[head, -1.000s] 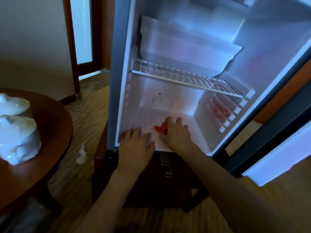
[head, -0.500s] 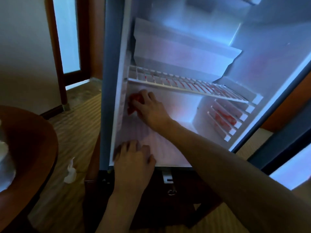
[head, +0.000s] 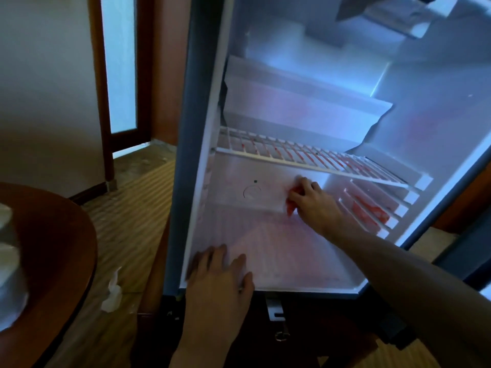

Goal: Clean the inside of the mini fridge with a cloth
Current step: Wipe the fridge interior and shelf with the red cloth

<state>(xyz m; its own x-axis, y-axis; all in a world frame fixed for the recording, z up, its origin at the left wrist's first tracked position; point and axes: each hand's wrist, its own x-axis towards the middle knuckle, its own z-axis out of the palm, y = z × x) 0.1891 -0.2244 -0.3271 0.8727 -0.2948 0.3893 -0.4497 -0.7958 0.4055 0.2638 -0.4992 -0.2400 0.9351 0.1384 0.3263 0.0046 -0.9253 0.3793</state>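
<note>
right hand (head: 316,205): bunched around a red cloth (head: 293,199), pressing it on the fridge's back wall just under the wire shelf (head: 305,158), roughly 1 o'clock from the middle of the view.

left hand (head: 220,277): flat, fingers spread, holding nothing, just resting on the front lip of the fridge floor (head: 279,251) at about 6 o'clock. Looks like it's there for bracing.

cloth: only a bit of red pokes out past the fingers, so most of it is hidden in the hand. I'd guess light, soft and floppy; it'll scrunch to whatever shape you squeeze it into. Best held wadded in the palm, like it is now, so the fingers can push a pad of it flat against the wall.

mini fridge (head: 212,107): door open, smooth white plastic inside, probably slick, so the cloth should slide easily.

shelf: thin wire bars, reddish smears showing on them. I'd go gently, it may flex or lift off its rails.

side rails (head: 372,211): at 3 o'clock, a red streak there too. The narrow slots want a folded edge of cloth.

counter (head: 53,248): round, wooden, off at 9 o'clock.
</note>
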